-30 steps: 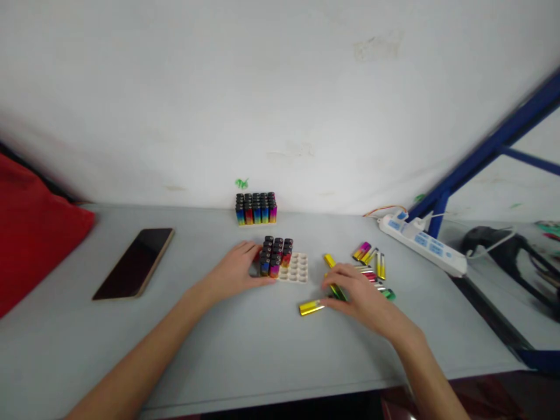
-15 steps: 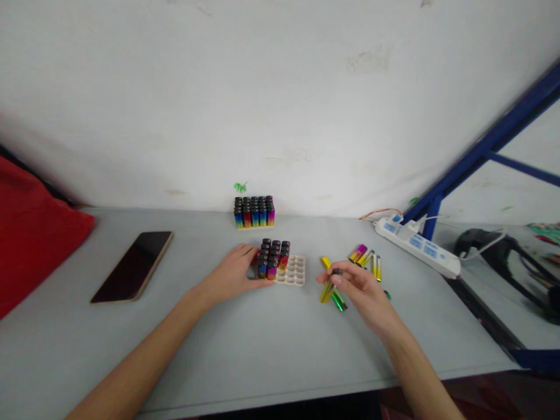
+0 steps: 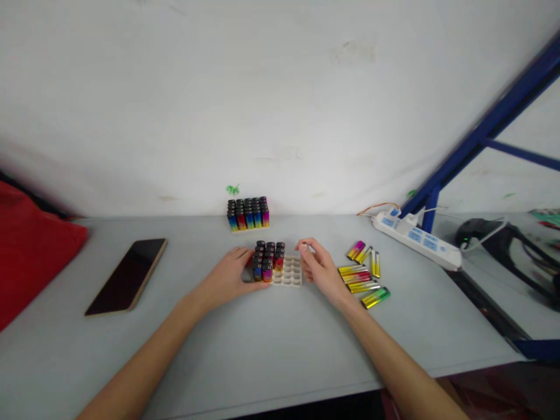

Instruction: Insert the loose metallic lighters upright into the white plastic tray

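Note:
A white lighter tray [image 3: 292, 279] lies before me, its left part filled with upright lighters [image 3: 268, 261] with black tops and shiny coloured bodies. Empty round sockets show on its right side. My left hand [image 3: 231, 273] grips the tray's left end, thumb at the front and fingers behind. Just right of the tray, my right hand [image 3: 318, 267] pinches a lighter [image 3: 305, 243]; only its dark end shows, the body being hidden by the fingers. Loose lighters [image 3: 356, 277] in yellow, red, green and purple lie to the right of that hand.
A second tray of upright lighters [image 3: 248, 214] stands near the wall. On the left are a phone [image 3: 126, 277] and a red cloth-like item [image 3: 35, 251]. At right sit a white power strip [image 3: 417, 240], a blue metal frame [image 3: 485, 125] and a black object with a cable [image 3: 494, 245].
My right hand has moved left from the loose lighters to the tray's right side, carrying a lighter. My left hand stays on the tray. The view has shifted slightly.

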`<action>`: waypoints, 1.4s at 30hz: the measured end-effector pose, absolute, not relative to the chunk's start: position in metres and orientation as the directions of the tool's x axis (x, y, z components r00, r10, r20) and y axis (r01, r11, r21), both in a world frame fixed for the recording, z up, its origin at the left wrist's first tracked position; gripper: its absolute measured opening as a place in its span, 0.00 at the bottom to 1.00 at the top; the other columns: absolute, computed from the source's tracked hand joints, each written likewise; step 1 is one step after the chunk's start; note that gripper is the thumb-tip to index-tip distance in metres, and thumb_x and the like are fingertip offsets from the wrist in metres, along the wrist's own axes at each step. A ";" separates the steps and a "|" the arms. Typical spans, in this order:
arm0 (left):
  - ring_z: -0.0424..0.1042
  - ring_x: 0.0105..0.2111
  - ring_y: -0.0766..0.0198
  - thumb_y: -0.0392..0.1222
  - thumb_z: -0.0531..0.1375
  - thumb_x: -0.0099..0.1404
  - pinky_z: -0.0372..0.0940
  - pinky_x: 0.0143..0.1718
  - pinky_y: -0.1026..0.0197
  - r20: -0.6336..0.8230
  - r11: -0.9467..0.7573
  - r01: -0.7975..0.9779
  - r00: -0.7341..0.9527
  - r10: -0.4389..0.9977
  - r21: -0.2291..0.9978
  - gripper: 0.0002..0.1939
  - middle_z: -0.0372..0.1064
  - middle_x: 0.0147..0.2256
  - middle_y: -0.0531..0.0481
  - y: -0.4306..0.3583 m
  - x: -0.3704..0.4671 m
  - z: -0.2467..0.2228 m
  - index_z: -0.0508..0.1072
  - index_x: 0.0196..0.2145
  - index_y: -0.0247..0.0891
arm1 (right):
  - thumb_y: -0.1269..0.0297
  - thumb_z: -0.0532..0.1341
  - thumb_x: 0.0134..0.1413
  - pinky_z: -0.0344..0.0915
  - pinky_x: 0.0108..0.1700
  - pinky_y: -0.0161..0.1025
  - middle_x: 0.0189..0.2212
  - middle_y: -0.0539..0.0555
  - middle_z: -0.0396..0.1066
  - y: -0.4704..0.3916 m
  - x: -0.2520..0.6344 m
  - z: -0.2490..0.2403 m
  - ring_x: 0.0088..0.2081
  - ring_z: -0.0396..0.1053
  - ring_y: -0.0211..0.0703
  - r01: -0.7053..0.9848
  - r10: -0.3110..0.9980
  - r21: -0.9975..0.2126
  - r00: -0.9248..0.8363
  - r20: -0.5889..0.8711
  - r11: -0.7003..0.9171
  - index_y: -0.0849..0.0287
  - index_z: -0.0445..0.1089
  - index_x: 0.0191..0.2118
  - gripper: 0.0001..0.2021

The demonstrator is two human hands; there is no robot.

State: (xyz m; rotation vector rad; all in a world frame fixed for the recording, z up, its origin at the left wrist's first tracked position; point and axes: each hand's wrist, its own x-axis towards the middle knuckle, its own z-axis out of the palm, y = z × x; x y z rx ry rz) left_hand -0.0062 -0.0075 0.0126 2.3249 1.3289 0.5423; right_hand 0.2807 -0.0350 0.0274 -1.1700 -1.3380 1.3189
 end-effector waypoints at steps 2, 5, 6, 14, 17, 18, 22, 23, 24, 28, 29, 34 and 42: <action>0.84 0.54 0.37 0.68 0.79 0.66 0.78 0.60 0.40 0.123 -0.458 0.719 0.468 0.875 0.522 0.30 0.86 0.52 0.38 -0.008 -0.006 0.013 0.81 0.51 0.43 | 0.18 0.65 0.67 0.51 0.28 0.38 0.23 0.41 0.55 -0.043 0.283 0.020 0.26 0.53 0.40 0.172 0.997 -0.984 -0.075 0.023 0.036 0.49 0.67 0.34 0.36; 0.83 0.52 0.37 0.67 0.78 0.67 0.78 0.59 0.39 0.124 -0.453 0.721 0.461 0.879 0.524 0.27 0.85 0.50 0.39 -0.008 -0.005 0.014 0.80 0.48 0.43 | 0.21 0.63 0.70 0.52 0.31 0.40 0.22 0.44 0.55 -0.050 0.286 0.014 0.28 0.54 0.40 0.297 0.998 -0.953 -0.014 0.056 0.057 0.49 0.60 0.25 0.38; 0.83 0.52 0.37 0.67 0.78 0.67 0.79 0.58 0.39 0.127 -0.452 0.721 0.459 0.879 0.525 0.27 0.85 0.50 0.39 -0.008 -0.005 0.014 0.79 0.47 0.43 | 0.23 0.62 0.71 0.52 0.31 0.40 0.22 0.44 0.55 -0.051 0.286 0.014 0.28 0.54 0.40 0.305 0.999 -0.951 -0.004 0.054 0.053 0.49 0.59 0.24 0.37; 0.83 0.52 0.37 0.72 0.77 0.67 0.79 0.58 0.39 0.143 -0.467 0.725 0.463 0.874 0.505 0.29 0.85 0.50 0.39 -0.007 -0.006 0.010 0.79 0.46 0.45 | 0.37 0.59 0.70 0.53 0.33 0.40 0.22 0.45 0.56 -0.048 0.283 0.009 0.27 0.56 0.41 0.324 0.995 -0.943 0.036 0.090 0.073 0.48 0.58 0.26 0.26; 0.83 0.51 0.38 0.72 0.77 0.67 0.79 0.58 0.41 0.151 -0.479 0.722 0.472 0.869 0.499 0.30 0.85 0.49 0.40 -0.007 -0.007 0.010 0.80 0.46 0.45 | 0.35 0.59 0.75 0.54 0.33 0.40 0.23 0.43 0.58 -0.052 0.285 0.013 0.28 0.58 0.42 0.370 0.992 -0.922 0.000 0.125 0.117 0.48 0.61 0.30 0.27; 0.84 0.51 0.38 0.72 0.77 0.67 0.78 0.58 0.41 0.152 -0.479 0.722 0.471 0.869 0.500 0.29 0.85 0.49 0.40 -0.007 -0.006 0.010 0.81 0.47 0.45 | 0.34 0.58 0.77 0.55 0.34 0.40 0.23 0.43 0.59 -0.053 0.285 0.015 0.28 0.60 0.42 0.388 0.990 -0.912 -0.020 0.137 0.134 0.49 0.63 0.33 0.26; 0.84 0.52 0.38 0.69 0.79 0.67 0.78 0.59 0.41 0.151 -0.472 0.722 0.464 0.873 0.506 0.29 0.86 0.50 0.39 -0.009 -0.005 0.010 0.82 0.48 0.44 | 0.38 0.55 0.85 0.66 0.38 0.41 0.31 0.49 0.73 -0.055 0.288 0.024 0.34 0.72 0.46 0.449 0.964 -0.853 -0.124 0.236 0.267 0.49 0.68 0.40 0.23; 0.84 0.53 0.38 0.69 0.79 0.67 0.78 0.60 0.41 0.156 -0.474 0.721 0.464 0.872 0.506 0.29 0.86 0.51 0.39 -0.009 -0.005 0.009 0.82 0.48 0.44 | 0.40 0.55 0.86 0.70 0.42 0.43 0.35 0.52 0.77 -0.056 0.288 0.025 0.37 0.75 0.48 0.466 0.949 -0.826 -0.146 0.281 0.316 0.50 0.70 0.40 0.23; 0.84 0.53 0.37 0.69 0.79 0.67 0.78 0.60 0.41 0.159 -0.477 0.719 0.465 0.871 0.506 0.29 0.86 0.51 0.39 -0.009 -0.005 0.009 0.82 0.49 0.44 | 0.40 0.56 0.86 0.72 0.45 0.44 0.38 0.55 0.80 -0.056 0.288 0.026 0.41 0.77 0.50 0.487 0.932 -0.795 -0.166 0.323 0.362 0.50 0.71 0.40 0.23; 0.84 0.55 0.36 0.70 0.79 0.67 0.77 0.61 0.41 0.154 -0.478 0.716 0.470 0.869 0.508 0.29 0.86 0.52 0.39 -0.008 -0.006 0.006 0.83 0.49 0.45 | 0.40 0.58 0.87 0.71 0.43 0.43 0.31 0.54 0.78 -0.055 0.290 0.024 0.36 0.76 0.50 0.574 0.915 -0.713 -0.233 0.330 0.403 0.50 0.71 0.34 0.27; 0.84 0.54 0.36 0.70 0.79 0.66 0.78 0.60 0.41 0.149 -0.475 0.718 0.470 0.870 0.509 0.29 0.86 0.51 0.39 -0.008 -0.006 0.005 0.83 0.49 0.45 | 0.41 0.57 0.88 0.71 0.42 0.42 0.29 0.53 0.77 -0.055 0.291 0.023 0.34 0.76 0.50 0.585 0.920 -0.710 -0.244 0.307 0.392 0.50 0.72 0.34 0.27; 0.84 0.53 0.36 0.71 0.79 0.65 0.78 0.60 0.40 0.152 -0.466 0.720 0.458 0.876 0.513 0.30 0.86 0.51 0.40 -0.009 -0.006 0.006 0.82 0.48 0.45 | 0.51 0.57 0.91 0.76 0.48 0.42 0.41 0.56 0.88 -0.055 0.290 0.018 0.42 0.85 0.53 0.600 0.900 -0.673 -0.332 0.282 0.433 0.52 0.83 0.53 0.18; 0.84 0.55 0.37 0.68 0.80 0.66 0.78 0.62 0.41 0.162 -0.477 0.712 0.466 0.870 0.515 0.27 0.86 0.51 0.40 -0.008 -0.005 0.006 0.82 0.48 0.46 | 0.52 0.65 0.90 0.72 0.54 0.46 0.46 0.62 0.87 -0.052 0.269 0.029 0.49 0.84 0.56 0.818 0.862 -0.277 -0.451 0.234 0.503 0.53 0.83 0.52 0.13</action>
